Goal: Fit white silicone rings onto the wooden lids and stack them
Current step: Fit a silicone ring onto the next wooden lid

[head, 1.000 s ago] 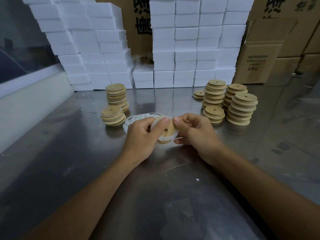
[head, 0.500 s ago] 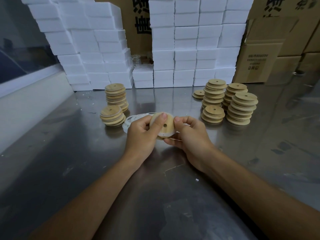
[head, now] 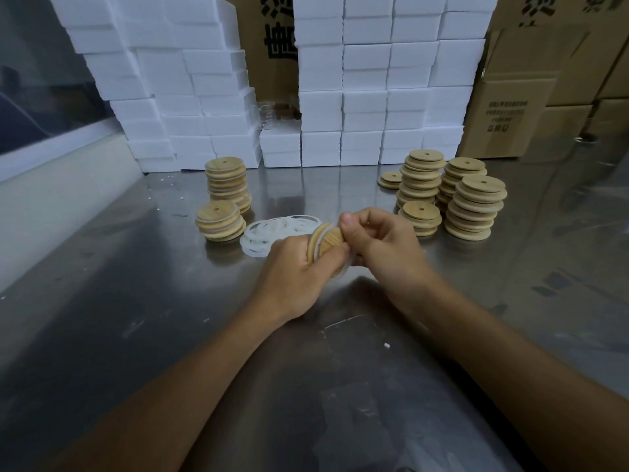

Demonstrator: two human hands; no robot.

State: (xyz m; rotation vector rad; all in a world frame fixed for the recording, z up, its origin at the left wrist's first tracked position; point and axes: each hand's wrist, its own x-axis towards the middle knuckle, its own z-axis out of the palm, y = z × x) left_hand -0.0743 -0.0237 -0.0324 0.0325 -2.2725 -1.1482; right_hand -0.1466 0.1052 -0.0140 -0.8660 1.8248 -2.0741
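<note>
Both hands, left and right, grasp one wooden lid; two ringed stacks left, five bare stacks right.

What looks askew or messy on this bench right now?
The tall lid stack at left leans, its discs offset. Small white crumbs dot the steel table near the white boxes. Nothing looks damaged or spilled.

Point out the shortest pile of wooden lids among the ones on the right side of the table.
The pile of two lids at the back left of that group, beside the tallest stack. Every other pile there is higher, including the short stack nearest the right hand.
</note>
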